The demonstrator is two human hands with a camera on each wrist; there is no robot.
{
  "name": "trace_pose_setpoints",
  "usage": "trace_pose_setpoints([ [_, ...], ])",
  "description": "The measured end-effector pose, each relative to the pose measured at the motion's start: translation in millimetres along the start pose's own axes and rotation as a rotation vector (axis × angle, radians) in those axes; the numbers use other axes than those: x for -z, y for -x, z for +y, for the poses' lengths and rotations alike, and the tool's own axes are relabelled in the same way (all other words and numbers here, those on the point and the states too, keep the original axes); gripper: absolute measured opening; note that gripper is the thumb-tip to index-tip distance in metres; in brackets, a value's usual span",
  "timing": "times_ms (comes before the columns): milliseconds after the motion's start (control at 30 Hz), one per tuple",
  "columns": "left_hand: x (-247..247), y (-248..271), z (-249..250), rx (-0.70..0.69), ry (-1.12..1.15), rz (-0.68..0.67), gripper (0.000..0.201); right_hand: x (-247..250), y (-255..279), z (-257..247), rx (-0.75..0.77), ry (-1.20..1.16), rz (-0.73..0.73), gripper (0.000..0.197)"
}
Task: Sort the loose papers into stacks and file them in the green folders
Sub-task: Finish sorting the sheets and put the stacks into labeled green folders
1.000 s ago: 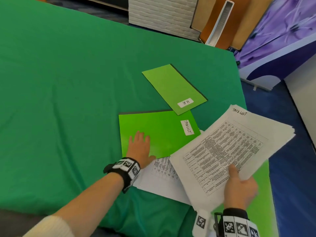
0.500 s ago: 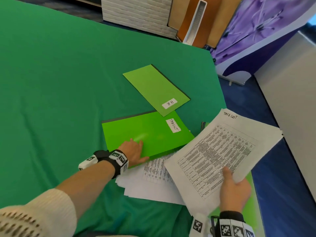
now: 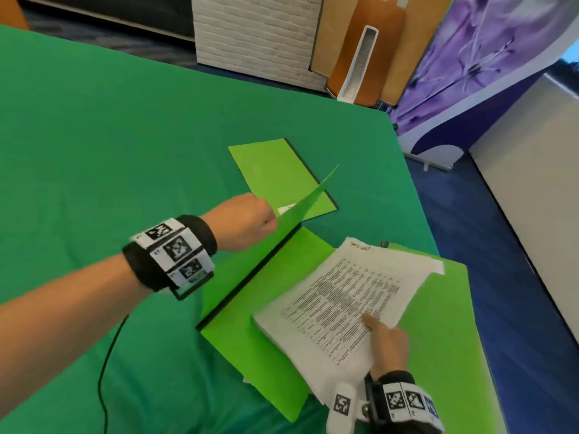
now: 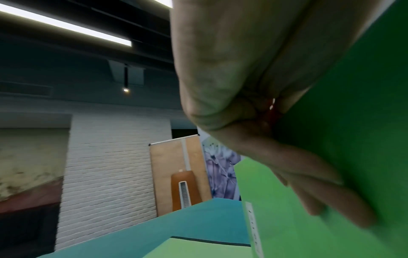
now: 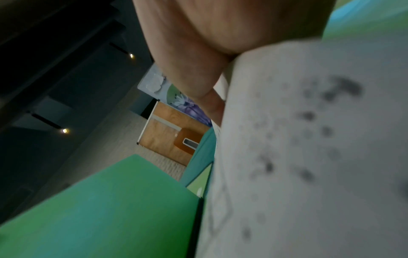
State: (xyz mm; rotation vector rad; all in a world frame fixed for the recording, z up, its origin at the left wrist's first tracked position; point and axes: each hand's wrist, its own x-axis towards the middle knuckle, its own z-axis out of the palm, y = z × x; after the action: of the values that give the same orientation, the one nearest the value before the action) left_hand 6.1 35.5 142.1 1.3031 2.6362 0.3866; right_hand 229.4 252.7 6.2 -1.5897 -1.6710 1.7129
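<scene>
A green folder point(image 3: 250, 349) lies open on the green cloth. My left hand point(image 3: 247, 220) pinches its front cover point(image 3: 282, 227) and holds it up, tilted away to the left; in the left wrist view the cover point(image 4: 353, 139) fills the right side under my fingers point(image 4: 309, 183). My right hand point(image 3: 387, 343) grips a stack of printed papers point(image 3: 341, 302), thumb on top, over the folder's open inner face. The stack point(image 5: 309, 157) is blurred in the right wrist view. A second green folder point(image 3: 275, 173) lies shut beyond, its white label half hidden by the raised cover.
A third green folder point(image 3: 438, 333) lies under the papers at the table's right edge. A black cable point(image 3: 105, 371) runs over the cloth near my left arm. Beyond the table stand a white brick wall panel point(image 3: 257, 36), a wooden board and a purple banner point(image 3: 470, 57).
My left hand has gone from resting flat on the shut folder to pinching its cover and lifting it open. My right hand has brought the paper stack left and down over the open folder.
</scene>
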Motion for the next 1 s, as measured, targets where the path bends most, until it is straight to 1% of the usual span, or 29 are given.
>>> trace_pose_setpoints([
  [100,17,7,-23,0.032,0.146,0.013,0.044,-27,-4,10,-0.017,0.089,-0.098,0.02],
  [167,14,14,-30,0.039,0.226,0.0,0.044,-46,-3,18,-0.048,0.142,-0.161,0.026],
  [267,0,20,-29,0.051,0.338,-0.047,0.045,-69,-3,24,-0.038,0.204,-0.235,0.034],
  [333,-9,22,-21,0.049,0.383,-0.071,0.045,-79,-5,26,-0.025,0.217,-0.255,0.038],
  [367,-14,23,-17,0.052,0.421,-0.084,0.043,-82,-5,27,-0.022,0.218,-0.264,0.044],
  [433,-24,24,-9,0.109,0.672,-0.176,0.038,-83,-7,32,-0.017,0.234,-0.25,0.061],
  [467,-31,24,-7,0.154,0.795,-0.224,0.039,-80,-7,34,-0.02,0.268,-0.217,0.063],
  [500,-39,24,-8,0.188,0.837,-0.246,0.041,-75,-5,31,-0.016,0.305,-0.17,0.061],
  [533,-51,21,-12,0.212,0.782,-0.247,0.043,-67,-7,31,-0.026,0.341,-0.12,0.059],
  [600,-77,13,-25,0.265,0.489,-0.257,0.044,-49,-12,31,-0.087,0.332,-0.012,0.062],
  [633,-92,8,-33,0.314,0.33,-0.28,0.046,-42,-15,33,-0.142,0.301,-0.015,0.066],
  [667,-106,4,-38,0.375,0.218,-0.326,0.048,-36,-15,34,-0.201,0.239,-0.038,0.069],
  [733,-130,0,-40,0.478,0.109,-0.453,0.054,-27,-19,40,-0.334,0.093,-0.107,0.073],
  [767,-140,-2,-39,0.507,0.105,-0.488,0.059,-25,-21,42,-0.366,0.048,-0.155,0.075],
  [833,-156,-4,-37,0.556,0.143,-0.476,0.067,-22,-19,40,-0.364,0.05,-0.233,0.073],
  [933,-169,-4,-36,0.651,0.237,-0.422,0.071,-27,-18,38,-0.349,0.147,-0.268,0.054],
  [1000,-169,-2,-37,0.69,0.399,-0.373,0.075,-32,-20,44,-0.349,0.141,-0.307,0.049],
])
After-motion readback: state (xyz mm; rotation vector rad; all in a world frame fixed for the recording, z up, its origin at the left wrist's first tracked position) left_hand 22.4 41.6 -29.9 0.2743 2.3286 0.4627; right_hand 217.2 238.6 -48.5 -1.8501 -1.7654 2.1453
